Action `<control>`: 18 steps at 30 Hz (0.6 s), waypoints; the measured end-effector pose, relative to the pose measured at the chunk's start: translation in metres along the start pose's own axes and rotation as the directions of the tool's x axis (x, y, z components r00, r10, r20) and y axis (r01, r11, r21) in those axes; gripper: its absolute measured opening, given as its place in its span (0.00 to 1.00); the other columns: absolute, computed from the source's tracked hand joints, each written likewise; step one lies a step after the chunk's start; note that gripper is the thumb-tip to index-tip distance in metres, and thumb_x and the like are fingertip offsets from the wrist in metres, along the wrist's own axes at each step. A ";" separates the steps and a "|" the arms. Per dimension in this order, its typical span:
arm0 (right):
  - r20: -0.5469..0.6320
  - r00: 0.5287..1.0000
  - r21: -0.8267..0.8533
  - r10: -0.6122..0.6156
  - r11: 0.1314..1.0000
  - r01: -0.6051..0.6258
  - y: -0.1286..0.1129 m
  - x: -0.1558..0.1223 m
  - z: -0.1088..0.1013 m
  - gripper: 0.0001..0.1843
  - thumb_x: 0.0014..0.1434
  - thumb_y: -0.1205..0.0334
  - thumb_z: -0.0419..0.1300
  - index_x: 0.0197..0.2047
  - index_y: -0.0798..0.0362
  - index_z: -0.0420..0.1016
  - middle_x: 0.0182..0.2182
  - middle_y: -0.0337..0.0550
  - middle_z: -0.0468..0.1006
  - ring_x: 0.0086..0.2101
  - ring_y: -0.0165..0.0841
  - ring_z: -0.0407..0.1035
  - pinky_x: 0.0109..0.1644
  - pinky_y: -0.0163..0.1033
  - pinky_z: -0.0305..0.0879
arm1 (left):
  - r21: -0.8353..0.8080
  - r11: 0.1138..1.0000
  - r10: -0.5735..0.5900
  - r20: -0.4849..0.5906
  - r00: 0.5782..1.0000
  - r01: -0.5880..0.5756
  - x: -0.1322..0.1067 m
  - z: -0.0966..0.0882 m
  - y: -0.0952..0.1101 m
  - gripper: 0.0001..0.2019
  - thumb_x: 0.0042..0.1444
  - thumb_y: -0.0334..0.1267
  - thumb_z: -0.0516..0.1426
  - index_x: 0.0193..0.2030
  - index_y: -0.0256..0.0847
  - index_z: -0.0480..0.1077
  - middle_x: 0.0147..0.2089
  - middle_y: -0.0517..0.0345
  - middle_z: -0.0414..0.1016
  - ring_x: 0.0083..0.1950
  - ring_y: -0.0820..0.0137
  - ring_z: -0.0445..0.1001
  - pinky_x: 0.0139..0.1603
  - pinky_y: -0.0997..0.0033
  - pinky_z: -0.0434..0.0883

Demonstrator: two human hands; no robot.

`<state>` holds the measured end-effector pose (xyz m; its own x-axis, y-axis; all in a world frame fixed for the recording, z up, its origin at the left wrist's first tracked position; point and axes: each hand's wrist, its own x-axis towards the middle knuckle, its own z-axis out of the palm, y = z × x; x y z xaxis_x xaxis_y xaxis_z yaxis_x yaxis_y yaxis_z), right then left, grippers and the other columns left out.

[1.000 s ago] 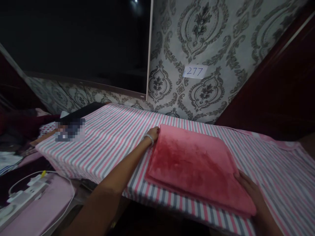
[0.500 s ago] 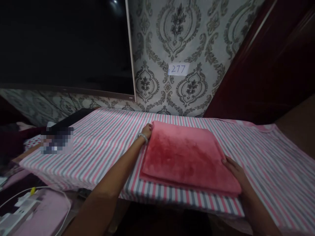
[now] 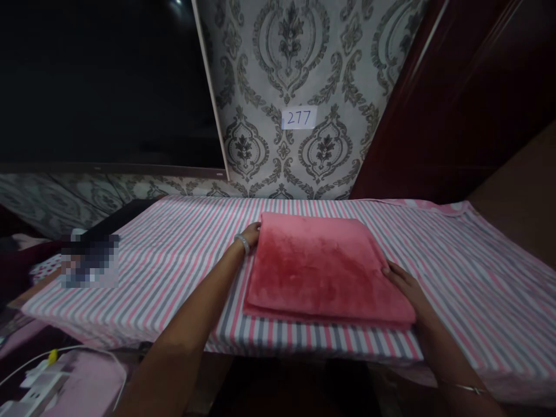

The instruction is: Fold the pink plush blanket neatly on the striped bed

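A folded pink plush cloth (image 3: 321, 269) lies on a table under a pink, grey and white striped cover (image 3: 182, 260). My left hand (image 3: 251, 234), a bracelet on its wrist, is curled round the cloth's far left corner with its fingertips hidden behind the fold. My right hand (image 3: 402, 284) lies flat against the cloth's right edge near the front corner, fingers stretched along the fabric. A thin bangle shows on that forearm.
A patterned wall carries a paper label reading 277 (image 3: 299, 117). A dark panel (image 3: 99, 87) fills the upper left and dark red wood (image 3: 469, 98) the right. A white power strip with cable (image 3: 39, 376) lies on pink fabric at the lower left. A blurred patch (image 3: 89, 260) sits at the table's left end.
The view has swung and levelled, so the table sits straighter in the picture. Both hands stay on the pink cloth; my right hand has slid slightly up its right edge.
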<state>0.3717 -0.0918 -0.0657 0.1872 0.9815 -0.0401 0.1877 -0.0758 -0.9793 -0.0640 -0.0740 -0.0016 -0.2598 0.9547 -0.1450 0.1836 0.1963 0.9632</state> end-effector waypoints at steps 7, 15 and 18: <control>0.042 0.999 0.034 -0.017 0.999 0.015 -0.004 -0.004 0.001 0.33 0.44 0.40 0.69 0.50 0.49 0.82 0.51 0.48 0.82 0.54 0.51 0.74 0.57 0.49 0.74 | 0.145 0.985 -0.067 -0.154 0.986 0.090 -0.005 0.002 0.000 0.17 0.42 0.40 0.71 0.37 0.39 0.72 0.28 0.55 0.78 0.32 0.63 0.77 0.33 0.69 0.70; 0.029 1.000 0.061 0.002 0.998 -0.004 0.001 -0.001 0.001 0.33 0.44 0.41 0.70 0.51 0.49 0.82 0.50 0.48 0.82 0.53 0.50 0.75 0.57 0.50 0.74 | 0.196 0.973 -0.153 0.153 0.976 0.122 -0.050 -0.019 0.001 0.12 0.45 0.40 0.67 0.35 0.37 0.75 0.19 0.59 0.73 0.18 0.68 0.70 0.20 0.72 0.64; 0.038 0.999 0.070 0.001 0.998 -0.004 0.008 0.003 0.001 0.35 0.44 0.40 0.70 0.52 0.49 0.81 0.50 0.47 0.82 0.54 0.51 0.74 0.60 0.51 0.72 | 0.087 0.986 -0.162 0.321 0.933 0.141 -0.063 -0.021 -0.009 0.20 0.42 0.43 0.69 0.42 0.37 0.78 0.24 0.56 0.78 0.21 0.68 0.74 0.22 0.73 0.67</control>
<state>0.3729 -0.0897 -0.0733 0.1509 0.9874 -0.0485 0.1193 -0.0669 -0.9906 -0.0690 -0.1409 0.0039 0.0326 0.9309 -0.3637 0.2267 0.3475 0.9099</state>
